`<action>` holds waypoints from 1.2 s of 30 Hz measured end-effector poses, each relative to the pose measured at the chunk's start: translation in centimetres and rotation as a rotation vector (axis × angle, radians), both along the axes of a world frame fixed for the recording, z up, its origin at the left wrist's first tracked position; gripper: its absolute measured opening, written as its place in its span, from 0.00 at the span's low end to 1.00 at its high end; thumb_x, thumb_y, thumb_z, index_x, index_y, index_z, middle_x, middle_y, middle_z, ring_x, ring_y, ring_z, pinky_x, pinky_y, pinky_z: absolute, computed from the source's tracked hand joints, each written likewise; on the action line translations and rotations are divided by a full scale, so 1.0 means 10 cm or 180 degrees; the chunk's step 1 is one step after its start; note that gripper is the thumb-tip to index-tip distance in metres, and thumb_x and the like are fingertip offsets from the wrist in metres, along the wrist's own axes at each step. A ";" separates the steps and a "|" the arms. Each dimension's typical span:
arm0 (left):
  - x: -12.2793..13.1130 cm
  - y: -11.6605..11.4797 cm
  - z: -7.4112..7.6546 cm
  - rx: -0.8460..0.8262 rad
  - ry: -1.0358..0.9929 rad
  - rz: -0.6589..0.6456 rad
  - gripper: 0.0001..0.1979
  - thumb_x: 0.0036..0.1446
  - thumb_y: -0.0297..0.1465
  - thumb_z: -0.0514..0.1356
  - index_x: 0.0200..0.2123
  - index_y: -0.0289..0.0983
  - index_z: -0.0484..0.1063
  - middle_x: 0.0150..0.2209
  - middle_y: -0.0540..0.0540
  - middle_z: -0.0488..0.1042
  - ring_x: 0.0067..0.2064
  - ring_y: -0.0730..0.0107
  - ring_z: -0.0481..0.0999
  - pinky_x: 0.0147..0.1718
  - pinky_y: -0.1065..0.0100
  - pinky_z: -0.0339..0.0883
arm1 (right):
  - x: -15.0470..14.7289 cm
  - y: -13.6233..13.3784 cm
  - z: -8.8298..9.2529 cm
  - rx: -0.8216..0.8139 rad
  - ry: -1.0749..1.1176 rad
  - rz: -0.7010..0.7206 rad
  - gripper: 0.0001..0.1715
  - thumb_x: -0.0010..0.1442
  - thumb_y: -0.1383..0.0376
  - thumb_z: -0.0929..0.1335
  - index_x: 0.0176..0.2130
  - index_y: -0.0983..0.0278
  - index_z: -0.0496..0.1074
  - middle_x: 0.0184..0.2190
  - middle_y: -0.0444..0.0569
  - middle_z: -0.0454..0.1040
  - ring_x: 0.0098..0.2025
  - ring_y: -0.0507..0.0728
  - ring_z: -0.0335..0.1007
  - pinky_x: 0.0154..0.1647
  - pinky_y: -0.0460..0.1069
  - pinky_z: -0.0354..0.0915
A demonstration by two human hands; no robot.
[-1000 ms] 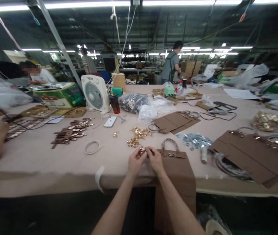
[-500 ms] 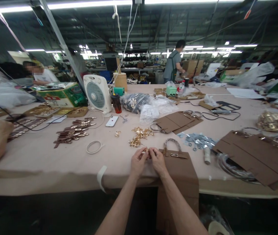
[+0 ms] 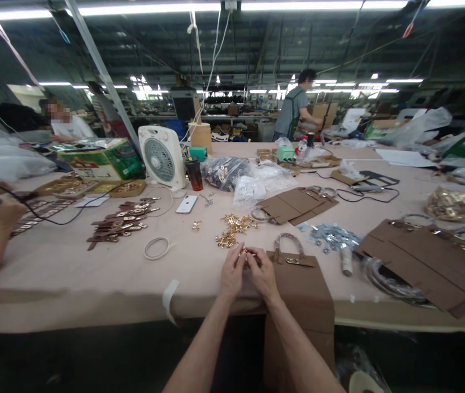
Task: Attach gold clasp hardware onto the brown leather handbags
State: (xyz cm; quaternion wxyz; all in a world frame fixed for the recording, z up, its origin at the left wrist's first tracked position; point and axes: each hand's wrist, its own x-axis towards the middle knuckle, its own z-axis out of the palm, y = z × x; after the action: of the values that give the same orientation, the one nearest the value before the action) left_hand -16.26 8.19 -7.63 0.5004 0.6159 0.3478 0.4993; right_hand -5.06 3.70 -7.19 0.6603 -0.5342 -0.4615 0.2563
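Note:
My left hand [image 3: 231, 268] and my right hand [image 3: 262, 271] meet over the table's near edge, fingertips pinched together. Between them is a small gold metal fitting [image 3: 244, 251], mostly covered by the fingers. Just beyond lies a loose pile of gold fittings [image 3: 236, 225]. A brown bag panel [image 3: 301, 284] with a wrapped handle and a gold clasp rests beside my right hand and hangs over the edge. Bluish-grey small pieces [image 3: 334, 236] are heaped to its right, close to a pale spool [image 3: 346, 261].
On the left are a roll of tape [image 3: 156, 248], brown straps [image 3: 124, 221], a phone [image 3: 186, 204], a tumbler [image 3: 194, 173] and a fan [image 3: 162, 155]. More bag panels [image 3: 429, 256] lie right. A co-worker's hand [image 3: 1, 215] holds a dark tool at far left.
My hands stay together around the fitting, with the fingers slightly shifted. At far left the co-worker's hand has moved a little. The person standing at the back has shifted posture.

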 end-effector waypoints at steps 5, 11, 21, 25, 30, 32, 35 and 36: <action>0.05 -0.01 -0.04 -0.0639 -0.0527 -0.0150 0.28 0.61 0.45 0.65 0.60 0.38 0.71 0.51 0.39 0.80 0.47 0.61 0.81 0.47 0.62 0.77 | 0.04 0.01 -0.03 0.0054 0.0130 -0.0016 0.17 0.66 0.53 0.70 0.48 0.59 0.80 0.47 0.52 0.77 0.42 0.57 0.75 0.42 0.51 0.74; 0.04 0.02 -0.07 -0.0526 -0.0558 -0.0120 0.23 0.61 0.46 0.66 0.51 0.37 0.79 0.51 0.39 0.81 0.51 0.57 0.81 0.54 0.56 0.76 | 0.03 0.01 -0.03 0.0080 0.0226 -0.0033 0.15 0.64 0.55 0.72 0.48 0.59 0.79 0.46 0.51 0.76 0.38 0.55 0.74 0.39 0.49 0.72; 0.05 0.00 -0.03 -0.0838 -0.0865 -0.0140 0.22 0.58 0.44 0.69 0.50 0.36 0.76 0.45 0.41 0.83 0.46 0.61 0.83 0.49 0.59 0.78 | 0.03 -0.04 0.02 -0.0142 0.0595 0.0205 0.14 0.62 0.55 0.73 0.43 0.62 0.78 0.35 0.46 0.79 0.32 0.53 0.72 0.35 0.48 0.68; 0.07 0.00 -0.05 -0.0980 -0.0995 -0.0072 0.22 0.56 0.47 0.69 0.45 0.35 0.77 0.42 0.42 0.83 0.40 0.65 0.83 0.44 0.64 0.79 | 0.04 -0.04 0.04 -0.0155 0.0597 0.0314 0.17 0.62 0.54 0.74 0.45 0.61 0.78 0.37 0.47 0.79 0.31 0.53 0.71 0.34 0.47 0.68; 0.06 0.03 -0.12 -0.0925 -0.0841 0.0071 0.26 0.56 0.50 0.68 0.48 0.34 0.81 0.45 0.40 0.83 0.39 0.66 0.81 0.42 0.66 0.78 | 0.06 -0.03 0.02 -0.0145 0.0476 0.0369 0.17 0.65 0.53 0.71 0.48 0.61 0.79 0.31 0.45 0.77 0.30 0.53 0.69 0.34 0.48 0.67; 0.05 0.05 -0.15 -0.0893 -0.0785 0.0069 0.27 0.58 0.50 0.67 0.49 0.35 0.81 0.47 0.40 0.83 0.40 0.66 0.81 0.42 0.66 0.78 | 0.07 -0.02 0.02 -0.0146 0.0365 0.0356 0.17 0.66 0.53 0.70 0.48 0.60 0.80 0.31 0.45 0.76 0.30 0.53 0.68 0.34 0.48 0.67; 0.05 0.05 -0.16 -0.0840 -0.0724 0.0145 0.26 0.58 0.49 0.67 0.50 0.35 0.81 0.47 0.40 0.83 0.41 0.67 0.80 0.41 0.68 0.76 | 0.08 -0.01 0.01 -0.0148 0.0198 0.0341 0.17 0.65 0.53 0.71 0.46 0.60 0.81 0.32 0.45 0.76 0.30 0.53 0.68 0.35 0.48 0.67; 0.05 0.05 -0.16 -0.0834 -0.0723 0.0179 0.26 0.58 0.49 0.68 0.50 0.36 0.81 0.47 0.40 0.83 0.41 0.66 0.80 0.41 0.68 0.76 | 0.08 -0.01 0.01 -0.0157 0.0171 0.0336 0.17 0.65 0.53 0.71 0.45 0.60 0.82 0.32 0.45 0.77 0.31 0.53 0.69 0.36 0.48 0.68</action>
State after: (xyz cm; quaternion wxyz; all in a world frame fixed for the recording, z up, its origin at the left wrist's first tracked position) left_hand -15.75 8.74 -9.21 0.5983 0.4750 0.3682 0.5299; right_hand -4.29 3.59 -7.07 0.6447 -0.5181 -0.4647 0.3163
